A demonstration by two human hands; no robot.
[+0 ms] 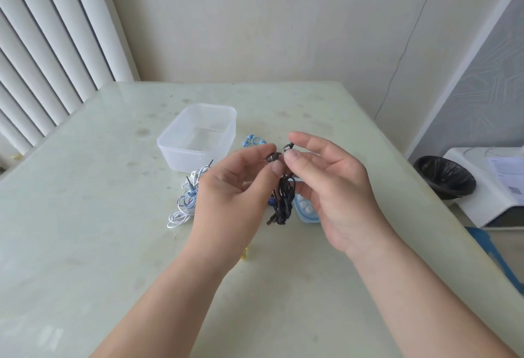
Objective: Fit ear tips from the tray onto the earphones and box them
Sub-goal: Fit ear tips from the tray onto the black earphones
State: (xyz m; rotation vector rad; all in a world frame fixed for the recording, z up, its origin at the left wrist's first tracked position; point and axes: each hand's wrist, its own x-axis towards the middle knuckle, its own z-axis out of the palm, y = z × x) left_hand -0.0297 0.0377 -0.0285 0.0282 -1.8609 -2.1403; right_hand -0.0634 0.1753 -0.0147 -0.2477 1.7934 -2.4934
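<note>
Aloft | black earphones (285,201) | buds pinched by left hand (235,187), right hand (334,184)

Black wired earphones with metallic buds (285,201) hang mid-scene, cable bundled. At their 11 o'clock sits an open, empty translucent rectangular plastic box (195,159); at 4 o'clock, a pale-blue ear-tip tray (309,218), partly hidden; at 8 o'clock, tangled white-and-blue earphones (187,196).

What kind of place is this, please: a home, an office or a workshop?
Probably a room in a home or small office, not a workshop: a plain table in a corner, vertical blinds on the left, a lined bin on the floor at the right.
</note>
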